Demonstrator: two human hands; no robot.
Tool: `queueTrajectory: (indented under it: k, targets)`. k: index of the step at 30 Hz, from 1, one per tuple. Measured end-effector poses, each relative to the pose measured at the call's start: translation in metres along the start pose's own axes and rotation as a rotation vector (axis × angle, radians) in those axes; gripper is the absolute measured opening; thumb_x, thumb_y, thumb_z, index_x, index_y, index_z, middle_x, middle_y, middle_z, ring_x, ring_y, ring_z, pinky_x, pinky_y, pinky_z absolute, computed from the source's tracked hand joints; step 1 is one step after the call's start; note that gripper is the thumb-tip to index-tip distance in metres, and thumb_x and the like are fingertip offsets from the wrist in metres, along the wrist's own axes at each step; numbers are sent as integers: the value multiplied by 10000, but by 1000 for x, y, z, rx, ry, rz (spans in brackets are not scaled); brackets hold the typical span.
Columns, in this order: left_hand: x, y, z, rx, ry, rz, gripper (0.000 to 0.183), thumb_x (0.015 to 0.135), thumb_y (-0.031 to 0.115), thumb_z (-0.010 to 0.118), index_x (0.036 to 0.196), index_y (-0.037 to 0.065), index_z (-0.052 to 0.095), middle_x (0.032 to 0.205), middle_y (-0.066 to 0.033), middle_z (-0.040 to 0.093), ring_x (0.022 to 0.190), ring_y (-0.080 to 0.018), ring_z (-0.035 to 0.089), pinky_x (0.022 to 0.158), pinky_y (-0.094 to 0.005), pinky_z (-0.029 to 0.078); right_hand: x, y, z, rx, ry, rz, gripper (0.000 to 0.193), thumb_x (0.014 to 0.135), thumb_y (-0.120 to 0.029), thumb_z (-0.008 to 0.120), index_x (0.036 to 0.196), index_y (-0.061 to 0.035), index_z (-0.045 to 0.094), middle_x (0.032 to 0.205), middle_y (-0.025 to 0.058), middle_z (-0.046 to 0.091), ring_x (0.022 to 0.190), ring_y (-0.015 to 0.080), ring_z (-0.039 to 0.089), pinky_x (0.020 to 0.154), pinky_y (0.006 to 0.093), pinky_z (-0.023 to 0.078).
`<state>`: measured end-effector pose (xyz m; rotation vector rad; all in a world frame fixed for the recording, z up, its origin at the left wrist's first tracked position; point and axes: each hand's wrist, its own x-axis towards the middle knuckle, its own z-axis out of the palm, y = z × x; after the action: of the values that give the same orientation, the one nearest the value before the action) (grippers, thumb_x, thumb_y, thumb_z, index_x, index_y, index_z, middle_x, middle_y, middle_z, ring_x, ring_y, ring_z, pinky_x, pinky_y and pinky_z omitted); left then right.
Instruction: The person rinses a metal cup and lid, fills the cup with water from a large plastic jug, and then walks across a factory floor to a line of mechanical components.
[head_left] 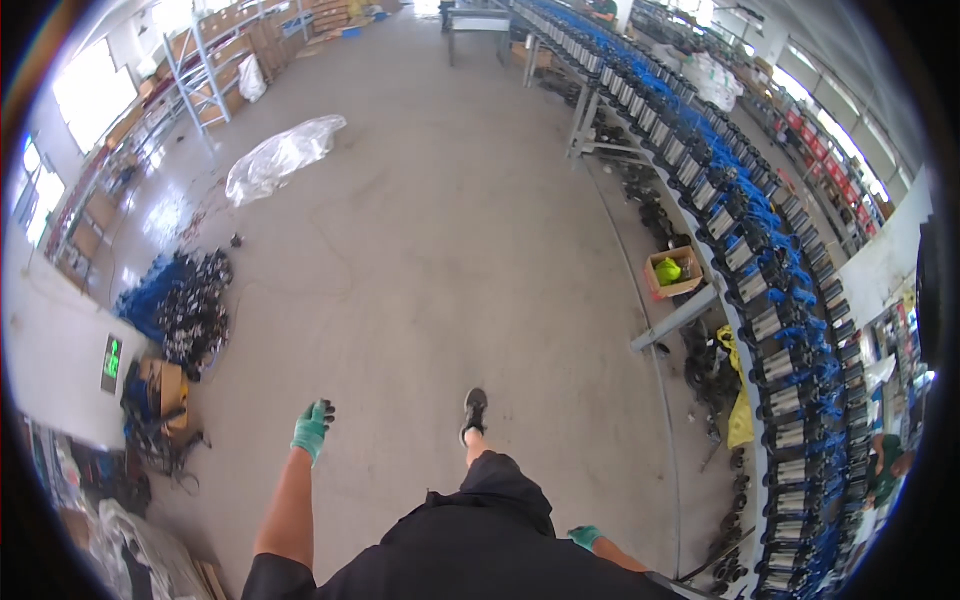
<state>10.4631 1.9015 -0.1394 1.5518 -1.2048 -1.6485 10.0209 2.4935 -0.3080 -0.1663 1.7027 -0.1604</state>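
My left hand (311, 432) wears a green glove with dark fingertips. It hangs out over the grey floor (400, 260), its fingers loosely bent and a little apart, with nothing seen in them. Lower down, my right hand (584, 537), also in a green glove, shows beside my dark shorts (505, 490); its fingers are mostly hidden, so I cannot see whether it holds anything. Neither hand touches any visible object. One foot in a dark shoe (475, 410) is stretched forward on the floor.
A long rack (770, 320) of silver-and-black parts with blue pieces runs along my right. Beneath it sits a cardboard box (673, 272). Dark parts lie heaped (195, 310) at left, and clear plastic sheeting (285, 158) lies ahead. A person (885, 465) stands beyond the rack.
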Motion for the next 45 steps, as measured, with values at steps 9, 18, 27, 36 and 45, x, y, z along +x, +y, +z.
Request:
queueTrajectory:
  k: [9, 18, 27, 36, 45]
  targets:
    - [90, -81, 12, 532, -114, -287, 374, 1002, 458, 518, 1034, 105, 641, 843, -49, 686, 658, -196, 624, 530, -345, 470, 107, -400, -216, -122, 299, -258, 217, 936, -216, 564, 999, -40, 675, 857, 97, 703, 726, 191, 658, 651, 347, 526]
    - [337, -43, 68, 719, -178, -467, 372, 995, 482, 499, 997, 139, 643, 805, -35, 669, 626, -218, 609, 508, -395, 454, 88, -851, -379, 261, 432, -545, 299, 967, -216, 543, 1166, -28, 662, 967, 79, 718, 788, 177, 677, 748, 338, 539]
    - [807, 381, 195, 1, -74, -154, 465, 989, 504, 535, 1173, 90, 639, 1050, -53, 710, 816, -156, 645, 667, -325, 494, 163, -945, -408, 190, 192, -85, 299, 979, -239, 580, 1191, -37, 644, 1016, 98, 705, 794, 228, 686, 681, 367, 537]
    - [1043, 438, 199, -98, 63, -334, 464, 974, 532, 532, 1110, 103, 643, 949, -60, 712, 701, -198, 651, 541, -341, 467, 307, -1164, -538, -77, 101, 4, 244, 995, -226, 521, 1047, -58, 690, 918, 97, 700, 748, 219, 646, 630, 404, 518]
    - [1101, 448, 235, 386, -74, -759, 501, 983, 569, 466, 1117, 117, 636, 860, -51, 698, 690, -226, 647, 561, -396, 484, 328, -1724, -740, 160, 455, -558, 295, 955, -272, 582, 1096, -34, 683, 936, 90, 720, 789, 181, 670, 772, 355, 526]
